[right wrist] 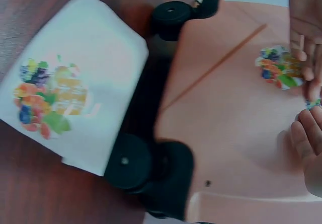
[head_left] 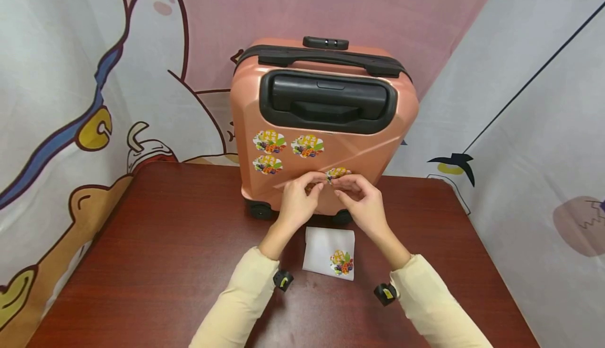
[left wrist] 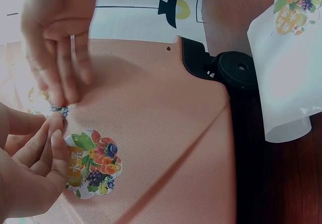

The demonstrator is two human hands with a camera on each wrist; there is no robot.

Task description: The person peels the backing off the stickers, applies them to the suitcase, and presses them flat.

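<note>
An upright salmon-pink suitcase (head_left: pixel 255 117) bears several fruit-print stickers, including one (head_left: pixel 269 141) at the upper left of its face. Lower on the face, both hands meet at another sticker (head_left: pixel 338 171). My left hand (head_left: pixel 300 197) has its fingertips at that sticker's left edge. Over the sticker's lower part, my right hand (head_left: pixel 364 201) lays its extended fingertips, hiding some of the print. Close beside the left thumb, one more sticker (left wrist: pixel 95 163) lies on the shell; in the head view the left hand mostly covers it.
On the brown table (head_left: pixel 189 264), a white backing sheet (head_left: pixel 321 248) carries a single sticker (head_left: pixel 341 262), just in front of the suitcase. Black wheels (head_left: pixel 261 210) stand at the suitcase's base. Behind hangs a cartoon-printed cloth (head_left: pixel 203 33).
</note>
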